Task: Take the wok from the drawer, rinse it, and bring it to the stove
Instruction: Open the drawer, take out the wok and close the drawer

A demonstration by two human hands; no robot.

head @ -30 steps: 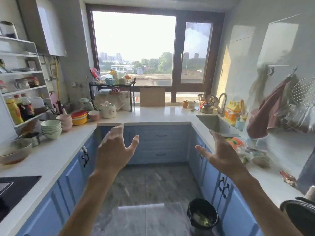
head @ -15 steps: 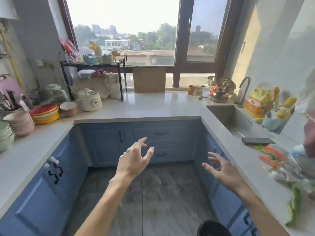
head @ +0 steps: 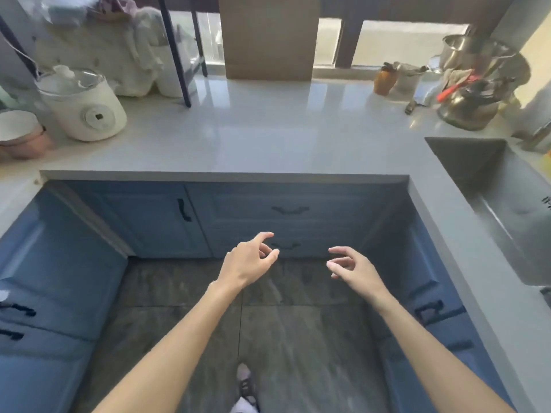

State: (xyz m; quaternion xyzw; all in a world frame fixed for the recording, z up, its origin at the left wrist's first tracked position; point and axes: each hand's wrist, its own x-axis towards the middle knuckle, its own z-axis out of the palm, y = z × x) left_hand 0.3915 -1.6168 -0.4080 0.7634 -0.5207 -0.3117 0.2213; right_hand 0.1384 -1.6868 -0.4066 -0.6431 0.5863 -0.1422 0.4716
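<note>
Since a second ago the view has dropped from the window to the far cabinets, and both hands have come down and forward toward the two stacked drawers. The left hand (head: 249, 265) and right hand (head: 353, 268) hang empty, fingers loosely curled, just short of the lower drawer handle (head: 286, 245). Opening seems next. The wok is not visible, presumably inside, so its orientation cannot be told. The sink (head: 465, 158) waits right.

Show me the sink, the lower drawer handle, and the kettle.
sink (head: 465, 162), head view, dark back wall
lower drawer handle (head: 287, 245), head view, middle of the bar
kettle (head: 468, 110), head view, its round body
</note>
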